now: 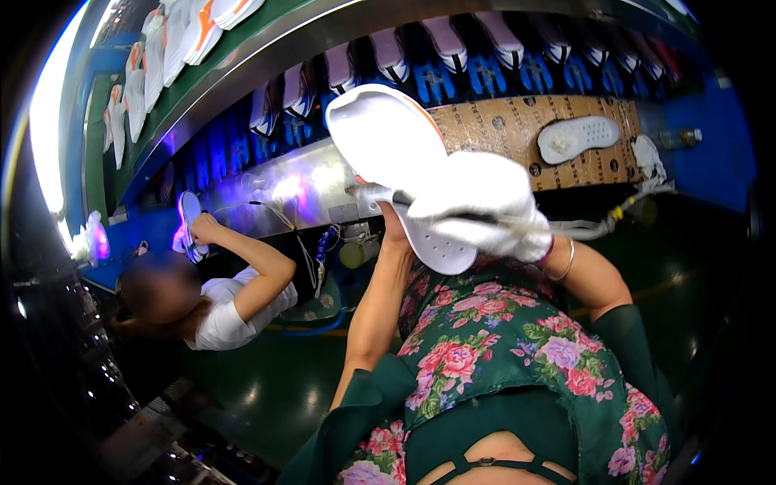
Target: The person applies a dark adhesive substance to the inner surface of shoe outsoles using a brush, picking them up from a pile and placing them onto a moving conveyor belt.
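Observation:
My bare left hand (393, 226) grips a large white shoe sole (388, 133) by its left edge. The sole has an orange line along its rim and small holes at its near end; my other hand covers part of its middle. On my right hand (489, 198) is a thick white glove, closed around a slim brush-like tool (373, 193). The tool's blurred tip points left, over the sole near my left fingers. A pale hose (578, 230) runs from behind the glove toward the right.
Another white sole (578, 139) lies on a brown cardboard sheet (485, 129), beside a crumpled white cloth (648, 158). Several shoes (390, 56) hang in a row on blue holders behind. White soles line the upper-left shelf (166, 105). A co-worker (242, 303) sits at left, holding a shoe.

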### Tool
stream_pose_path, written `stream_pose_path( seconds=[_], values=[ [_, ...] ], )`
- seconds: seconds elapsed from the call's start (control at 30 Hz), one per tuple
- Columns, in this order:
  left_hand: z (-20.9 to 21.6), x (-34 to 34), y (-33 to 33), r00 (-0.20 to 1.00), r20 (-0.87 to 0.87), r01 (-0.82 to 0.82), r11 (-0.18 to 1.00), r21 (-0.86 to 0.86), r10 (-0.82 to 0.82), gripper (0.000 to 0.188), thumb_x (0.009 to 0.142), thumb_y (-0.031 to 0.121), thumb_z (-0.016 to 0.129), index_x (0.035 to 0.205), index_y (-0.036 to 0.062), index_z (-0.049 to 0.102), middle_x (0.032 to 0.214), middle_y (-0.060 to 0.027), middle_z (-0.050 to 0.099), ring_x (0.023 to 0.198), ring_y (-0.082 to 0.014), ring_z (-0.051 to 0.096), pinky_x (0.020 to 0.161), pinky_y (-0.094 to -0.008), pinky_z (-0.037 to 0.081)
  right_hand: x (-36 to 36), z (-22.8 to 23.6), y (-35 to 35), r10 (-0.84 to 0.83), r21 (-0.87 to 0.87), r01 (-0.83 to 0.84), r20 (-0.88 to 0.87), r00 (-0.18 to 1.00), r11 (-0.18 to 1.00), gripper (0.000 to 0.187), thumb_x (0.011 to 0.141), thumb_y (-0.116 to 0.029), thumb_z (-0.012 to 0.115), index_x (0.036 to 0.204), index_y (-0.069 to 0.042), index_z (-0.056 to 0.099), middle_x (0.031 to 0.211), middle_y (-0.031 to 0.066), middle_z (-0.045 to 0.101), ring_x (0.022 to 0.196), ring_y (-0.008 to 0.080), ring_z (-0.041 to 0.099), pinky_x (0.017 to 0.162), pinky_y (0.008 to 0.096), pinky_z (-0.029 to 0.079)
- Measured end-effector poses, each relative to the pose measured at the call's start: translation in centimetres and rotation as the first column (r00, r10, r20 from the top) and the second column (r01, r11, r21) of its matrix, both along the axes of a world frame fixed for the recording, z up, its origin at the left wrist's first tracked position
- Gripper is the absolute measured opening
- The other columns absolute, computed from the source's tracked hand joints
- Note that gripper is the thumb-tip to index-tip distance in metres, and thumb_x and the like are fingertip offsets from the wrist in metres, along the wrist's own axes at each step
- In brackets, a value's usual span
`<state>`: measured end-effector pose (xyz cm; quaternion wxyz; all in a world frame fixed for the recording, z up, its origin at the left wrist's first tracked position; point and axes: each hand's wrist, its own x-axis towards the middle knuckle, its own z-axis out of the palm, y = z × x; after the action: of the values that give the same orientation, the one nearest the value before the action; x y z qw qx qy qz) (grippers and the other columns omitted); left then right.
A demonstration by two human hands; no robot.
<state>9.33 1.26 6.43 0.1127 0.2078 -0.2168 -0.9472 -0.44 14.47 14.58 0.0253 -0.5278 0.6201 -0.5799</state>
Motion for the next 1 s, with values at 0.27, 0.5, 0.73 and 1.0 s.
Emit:
stream_pose_path(
  seconds=[0.27,0.5,0.73,1.0],
  values=[
    [-1.2,-0.2,-1.6,0.961,-0.25,0.139,0.988,0.061,-0.119,0.113,0.075,0.097,0.026,0.132,0.0024,0.05,0.111,-0.0225,0.062,0.109,-0.03,0.06,0.095,-0.0449,0.052,2.4,-1.9,-0.1,0.006,0.026,-0.005,-0.015,1.0,1.0,0.034,0.08,-0.015,0.077,0.113,-0.019,0.076,0.111,0.0039,0.074,0.1,0.0241,0.071,0.091,0.0402,0.054],
    [-2.9,-0.9,-4.0,0.893,-0.372,0.34,0.921,0.191,-0.253,0.109,0.068,0.096,0.049,0.123,0.0012,0.053,0.107,-0.0218,0.061,0.11,-0.0299,0.056,0.094,-0.045,0.052,2.2,-3.1,0.3,-0.055,0.047,0.069,-0.251,0.966,0.996,0.034,0.081,-0.013,0.077,0.115,-0.016,0.074,0.107,0.0056,0.074,0.098,0.0264,0.07,0.086,0.0397,0.054],
    [-1.3,-3.1,-5.2,0.82,-0.526,0.336,0.934,0.123,-0.226,0.111,0.065,0.096,0.053,0.116,-0.0018,0.052,0.103,-0.0204,0.064,0.105,-0.0319,0.058,0.097,-0.0437,0.049,2.1,-2.8,-0.2,-0.09,-0.003,0.09,-0.138,0.986,0.996,0.025,0.082,-0.015,0.078,0.106,-0.01,0.075,0.092,0.0065,0.074,0.08,0.026,0.071,0.073,0.0381,0.056],
    [-1.5,-4.3,-6.2,0.78,-0.605,0.29,0.949,0.123,-0.16,0.104,0.063,0.088,0.067,0.117,0.0002,0.051,0.103,-0.0155,0.062,0.108,-0.0312,0.054,0.1,-0.0415,0.045,1.9,-2.9,0.4,-0.004,0.003,0.005,-0.147,0.989,1.0,0.034,0.083,-0.014,0.076,0.117,-0.013,0.072,0.101,0.0063,0.073,0.083,0.0256,0.071,0.071,0.0369,0.056]
  ],
)
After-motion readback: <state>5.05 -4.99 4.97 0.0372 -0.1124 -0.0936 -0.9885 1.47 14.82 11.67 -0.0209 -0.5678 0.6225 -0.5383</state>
